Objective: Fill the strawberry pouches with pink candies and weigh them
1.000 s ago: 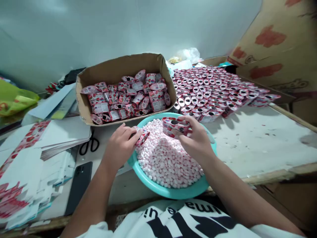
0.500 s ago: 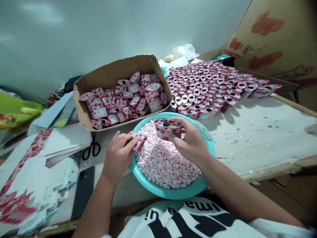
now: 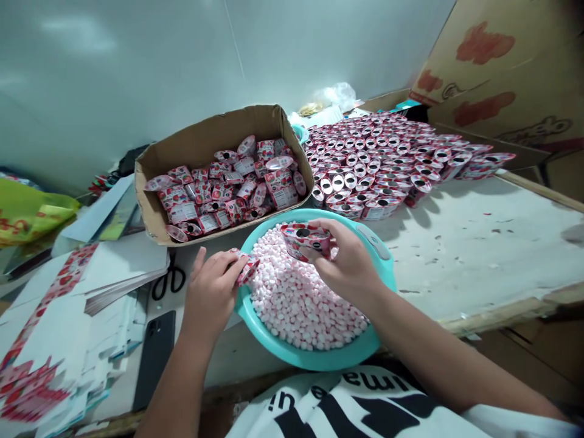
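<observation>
A teal basin (image 3: 381, 252) heaped with small pink and white candies (image 3: 301, 304) sits at the table's near edge. Over the heap my right hand (image 3: 349, 264) grips a small red strawberry-print box (image 3: 305, 239) with a round hole in its top. At the basin's left rim my left hand (image 3: 212, 289) pinches a second small red packet (image 3: 246, 269), tilted against the candies.
A cardboard tray (image 3: 201, 143) of filled red packets stands behind the basin. Rows of open red boxes (image 3: 387, 161) cover the table at the right. Scissors (image 3: 166, 283), a black phone (image 3: 155, 356) and flat printed cartons (image 3: 55, 328) lie at the left.
Both hands have drifted slightly left and nearer with their packets; the left packet has sunk lower at the basin's rim. The camera has tilted a little.
</observation>
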Action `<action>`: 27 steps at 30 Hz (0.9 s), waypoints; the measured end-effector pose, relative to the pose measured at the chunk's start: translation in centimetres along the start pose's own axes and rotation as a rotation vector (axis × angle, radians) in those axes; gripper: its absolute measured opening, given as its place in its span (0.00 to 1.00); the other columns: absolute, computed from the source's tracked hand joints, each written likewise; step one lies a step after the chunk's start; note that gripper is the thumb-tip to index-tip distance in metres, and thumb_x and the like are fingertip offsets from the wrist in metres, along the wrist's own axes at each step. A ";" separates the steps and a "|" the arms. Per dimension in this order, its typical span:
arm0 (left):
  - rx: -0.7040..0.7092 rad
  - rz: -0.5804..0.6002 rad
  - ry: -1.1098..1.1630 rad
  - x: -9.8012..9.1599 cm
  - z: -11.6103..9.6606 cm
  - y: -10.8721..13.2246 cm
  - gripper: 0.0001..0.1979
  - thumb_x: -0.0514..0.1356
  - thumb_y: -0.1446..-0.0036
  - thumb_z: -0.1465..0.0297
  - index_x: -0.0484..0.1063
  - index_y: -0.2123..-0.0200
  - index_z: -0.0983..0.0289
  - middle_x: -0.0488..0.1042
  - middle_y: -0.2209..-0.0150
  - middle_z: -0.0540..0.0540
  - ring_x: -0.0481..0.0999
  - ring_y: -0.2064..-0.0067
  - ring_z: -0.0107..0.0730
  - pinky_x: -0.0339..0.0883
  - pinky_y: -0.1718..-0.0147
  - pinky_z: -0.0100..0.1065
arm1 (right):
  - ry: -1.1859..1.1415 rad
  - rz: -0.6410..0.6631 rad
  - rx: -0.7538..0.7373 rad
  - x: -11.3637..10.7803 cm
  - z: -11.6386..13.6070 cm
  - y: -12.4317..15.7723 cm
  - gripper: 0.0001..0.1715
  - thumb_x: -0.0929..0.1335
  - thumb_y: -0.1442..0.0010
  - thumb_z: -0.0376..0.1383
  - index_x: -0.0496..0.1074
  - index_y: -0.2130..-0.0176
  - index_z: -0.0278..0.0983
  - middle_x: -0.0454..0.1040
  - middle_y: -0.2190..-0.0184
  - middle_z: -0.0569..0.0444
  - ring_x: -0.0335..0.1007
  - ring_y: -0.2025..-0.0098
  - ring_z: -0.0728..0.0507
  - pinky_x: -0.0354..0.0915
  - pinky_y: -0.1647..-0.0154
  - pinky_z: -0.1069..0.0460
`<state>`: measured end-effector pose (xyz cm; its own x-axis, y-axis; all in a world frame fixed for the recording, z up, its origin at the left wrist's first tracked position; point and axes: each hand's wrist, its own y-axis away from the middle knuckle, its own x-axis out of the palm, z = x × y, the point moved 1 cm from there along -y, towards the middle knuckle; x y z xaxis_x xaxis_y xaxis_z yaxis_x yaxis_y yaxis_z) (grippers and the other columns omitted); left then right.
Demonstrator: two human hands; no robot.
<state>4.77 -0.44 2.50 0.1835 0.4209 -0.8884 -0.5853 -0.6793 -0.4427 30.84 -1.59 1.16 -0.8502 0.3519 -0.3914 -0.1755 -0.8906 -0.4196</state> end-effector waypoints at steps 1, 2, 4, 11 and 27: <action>-0.004 -0.010 -0.017 -0.1 0.1 0.1 0.18 0.56 0.39 0.78 0.75 0.47 0.60 0.78 0.50 0.57 0.76 0.47 0.44 0.46 0.32 0.53 | 0.002 -0.002 0.000 0.0 0.0 0.0 0.19 0.70 0.45 0.35 0.72 0.52 0.39 0.77 0.58 0.49 0.70 0.67 0.43 0.71 0.63 0.46; 0.004 -0.013 -0.029 -0.1 0.2 0.1 0.18 0.57 0.39 0.78 0.75 0.47 0.60 0.78 0.50 0.57 0.76 0.47 0.44 0.46 0.32 0.53 | 0.002 -0.004 0.001 -0.1 0.0 0.0 0.19 0.71 0.45 0.35 0.72 0.52 0.39 0.77 0.58 0.49 0.70 0.67 0.43 0.71 0.63 0.46; 0.050 -0.006 -0.038 -0.1 0.4 0.1 0.18 0.57 0.38 0.78 0.75 0.48 0.60 0.79 0.51 0.56 0.76 0.47 0.43 0.46 0.32 0.51 | -0.001 -0.009 0.003 -0.1 0.0 0.0 0.20 0.71 0.46 0.34 0.72 0.52 0.39 0.77 0.58 0.49 0.71 0.67 0.43 0.71 0.62 0.46; 0.086 0.004 0.009 0.1 0.3 0.1 0.17 0.56 0.37 0.77 0.76 0.48 0.60 0.79 0.52 0.56 0.76 0.47 0.41 0.47 0.32 0.50 | -0.006 -0.002 -0.019 0.1 -0.1 0.0 0.18 0.71 0.45 0.35 0.72 0.53 0.39 0.77 0.58 0.50 0.70 0.67 0.43 0.70 0.62 0.46; 0.043 -0.021 0.009 0.1 -0.1 0.8 0.20 0.57 0.39 0.78 0.74 0.46 0.59 0.78 0.49 0.57 0.76 0.45 0.43 0.42 0.30 0.52 | 0.023 -0.006 0.004 0.1 -0.2 -0.1 0.18 0.71 0.45 0.36 0.72 0.53 0.39 0.78 0.59 0.49 0.72 0.65 0.41 0.70 0.62 0.45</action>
<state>4.40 -0.97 2.05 0.2029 0.4293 -0.8801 -0.6145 -0.6439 -0.4558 30.89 -1.35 0.98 -0.8373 0.3638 -0.4081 -0.1825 -0.8896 -0.4187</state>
